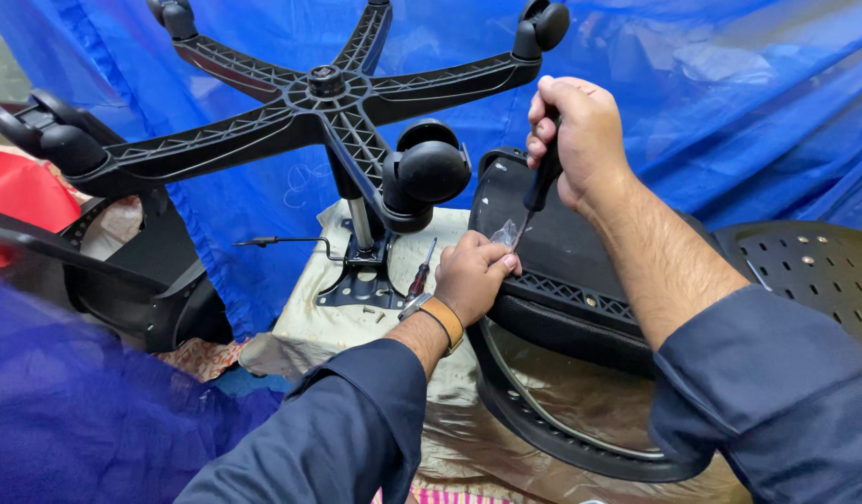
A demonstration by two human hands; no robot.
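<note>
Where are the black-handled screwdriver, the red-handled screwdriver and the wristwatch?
black-handled screwdriver (541, 187), head view, on its handle below the right fist.
red-handled screwdriver (420, 277), head view, on its red handle.
wristwatch (440, 317), head view, on its tan strap.

Backdrop: you had a blue plastic sheet (729, 84) hung behind everything, creased and glossy.
Counter: you saw a beige cloth (305, 322) spread across it.
Left edge: you had a red patch (20, 191) there.
Light: it fell softly and evenly around you.
</note>
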